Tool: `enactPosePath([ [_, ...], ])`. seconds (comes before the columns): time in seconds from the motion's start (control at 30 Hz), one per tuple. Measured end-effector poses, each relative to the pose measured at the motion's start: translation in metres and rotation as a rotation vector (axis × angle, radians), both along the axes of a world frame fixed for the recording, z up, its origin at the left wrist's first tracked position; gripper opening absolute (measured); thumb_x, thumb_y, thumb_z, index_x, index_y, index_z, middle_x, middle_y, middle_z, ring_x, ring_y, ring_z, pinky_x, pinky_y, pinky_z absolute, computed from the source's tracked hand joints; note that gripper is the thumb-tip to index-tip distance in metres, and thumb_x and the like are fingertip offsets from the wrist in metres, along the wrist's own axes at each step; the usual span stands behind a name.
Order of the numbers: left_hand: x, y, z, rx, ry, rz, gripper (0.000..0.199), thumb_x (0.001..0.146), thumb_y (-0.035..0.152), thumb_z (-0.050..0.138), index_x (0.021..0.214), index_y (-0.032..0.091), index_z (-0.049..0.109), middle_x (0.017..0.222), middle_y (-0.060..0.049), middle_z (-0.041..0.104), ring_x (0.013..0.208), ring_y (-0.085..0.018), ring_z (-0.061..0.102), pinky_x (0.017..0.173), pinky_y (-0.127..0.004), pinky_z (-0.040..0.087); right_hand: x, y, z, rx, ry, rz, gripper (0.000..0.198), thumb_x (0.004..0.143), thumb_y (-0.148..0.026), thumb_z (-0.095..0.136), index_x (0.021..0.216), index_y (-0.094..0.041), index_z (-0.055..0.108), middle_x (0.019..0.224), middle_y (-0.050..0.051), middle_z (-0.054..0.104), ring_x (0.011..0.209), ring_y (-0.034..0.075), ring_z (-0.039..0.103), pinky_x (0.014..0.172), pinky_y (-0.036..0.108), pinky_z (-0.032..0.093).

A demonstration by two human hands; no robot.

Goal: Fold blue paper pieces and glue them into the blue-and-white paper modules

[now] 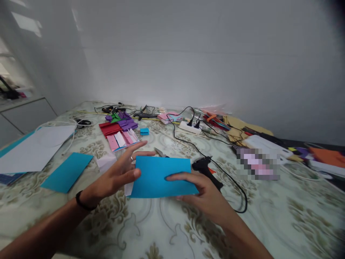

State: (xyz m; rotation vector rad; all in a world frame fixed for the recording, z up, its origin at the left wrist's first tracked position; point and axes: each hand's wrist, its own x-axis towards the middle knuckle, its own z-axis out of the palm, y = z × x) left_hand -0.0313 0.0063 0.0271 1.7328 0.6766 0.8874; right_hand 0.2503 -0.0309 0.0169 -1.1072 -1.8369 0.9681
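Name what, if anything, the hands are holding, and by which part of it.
A blue paper piece, held near its lower right side by the right hand; the left hand is at its left edge, grip unclear.

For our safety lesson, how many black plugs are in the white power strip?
2: the left plug near the middle of the power strip, the right plug near its right end.
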Motion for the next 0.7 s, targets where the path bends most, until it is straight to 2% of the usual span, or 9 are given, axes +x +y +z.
enactPosePath([
  [0.07, -0.003, 0.000, 0.000, 0.013, 0.018, -0.069, 0.061, 0.095, 0.063, 0.062, 0.147, 0.031, 0.057, 0.156, -0.014, 0.053, 0.143, -0.037, 0.052, 0.111, -0.050, 0.051, 0.000, 0.001, -0.003, -0.014, -0.011, -0.008, 0.033, 0.083, -0.053, 0.080, 0.102, -0.025, 0.084, 0.096, 0.008, 0.079, 0.084, 0.023, 0.072, 0.064, 0.027, 0.056],
  [0.13, -0.005, 0.000, -0.001, 0.064, 0.092, -0.042, 0.059, 0.089, 0.067, 0.069, 0.133, 0.028, 0.070, 0.153, -0.014, 0.056, 0.145, -0.039, 0.048, 0.118, -0.054, 0.043, 0.000, 0.002, -0.006, -0.030, 0.027, -0.004, 0.035, 0.086, -0.054, 0.077, 0.101, -0.024, 0.084, 0.090, 0.007, 0.079, 0.080, 0.021, 0.071, 0.065, 0.027, 0.055],
  [0.2, -0.004, -0.002, -0.003, 0.142, 0.185, 0.039, 0.063, 0.082, 0.069, 0.075, 0.128, 0.027, 0.074, 0.144, -0.013, 0.064, 0.141, -0.039, 0.051, 0.120, -0.056, 0.037, -0.002, 0.003, -0.009, -0.054, 0.083, -0.009, 0.037, 0.088, -0.057, 0.074, 0.094, -0.021, 0.083, 0.084, 0.007, 0.078, 0.075, 0.020, 0.070, 0.066, 0.028, 0.055],
  [0.27, -0.001, -0.005, -0.003, 0.205, 0.256, 0.089, 0.060, 0.078, 0.065, 0.080, 0.124, 0.028, 0.076, 0.133, -0.011, 0.071, 0.133, -0.037, 0.058, 0.119, -0.055, 0.039, -0.004, 0.004, -0.011, -0.075, 0.121, -0.025, 0.043, 0.090, -0.060, 0.071, 0.080, -0.019, 0.080, 0.076, 0.006, 0.076, 0.070, 0.019, 0.068, 0.066, 0.028, 0.055],
  [0.33, 0.003, -0.007, -0.001, 0.260, 0.302, 0.108, 0.049, 0.081, 0.057, 0.083, 0.118, 0.027, 0.078, 0.121, -0.009, 0.077, 0.120, -0.032, 0.067, 0.110, -0.047, 0.048, -0.008, 0.004, -0.011, -0.093, 0.146, -0.046, 0.050, 0.089, -0.063, 0.069, 0.069, -0.018, 0.075, 0.071, 0.006, 0.075, 0.068, 0.019, 0.068, 0.066, 0.029, 0.056],
  [0.4, 0.006, -0.009, 0.000, 0.294, 0.325, 0.111, 0.035, 0.085, 0.048, 0.081, 0.110, 0.024, 0.079, 0.110, -0.007, 0.080, 0.106, -0.027, 0.072, 0.096, -0.038, 0.055, -0.011, 0.004, -0.011, -0.108, 0.169, -0.065, 0.051, 0.089, -0.065, 0.069, 0.067, -0.018, 0.074, 0.069, 0.006, 0.076, 0.069, 0.020, 0.069, 0.068, 0.030, 0.057],
  [0.53, 0.011, -0.013, -0.002, 0.337, 0.348, 0.137, 0.021, 0.091, 0.042, 0.076, 0.092, 0.020, 0.077, 0.087, -0.003, 0.080, 0.078, -0.017, 0.071, 0.075, -0.027, 0.055, -0.015, 0.003, -0.011, -0.109, 0.181, -0.122, 0.052, 0.089, -0.063, 0.068, 0.063, -0.018, 0.073, 0.066, 0.006, 0.075, 0.067, 0.020, 0.069, 0.070, 0.031, 0.057],
  [0.6, 0.013, -0.015, -0.004, 0.356, 0.363, 0.136, 0.019, 0.095, 0.039, 0.072, 0.094, 0.020, 0.077, 0.084, -0.001, 0.079, 0.073, -0.015, 0.070, 0.071, -0.025, 0.055, -0.015, 0.002, -0.012, -0.116, 0.195, -0.137, 0.051, 0.089, -0.062, 0.070, 0.062, -0.018, 0.073, 0.065, 0.006, 0.075, 0.065, 0.020, 0.068, 0.069, 0.031, 0.056],
  [0.7, 0.014, -0.018, -0.007, 0.359, 0.356, 0.143, 0.029, 0.097, 0.036, 0.068, 0.124, 0.024, 0.074, 0.115, -0.005, 0.081, 0.095, -0.019, 0.077, 0.081, -0.026, 0.058, -0.016, 0.001, -0.013, -0.142, 0.233, -0.133, 0.047, 0.087, -0.059, 0.073, 0.065, -0.018, 0.073, 0.063, 0.005, 0.075, 0.063, 0.020, 0.068, 0.068, 0.031, 0.056],
])
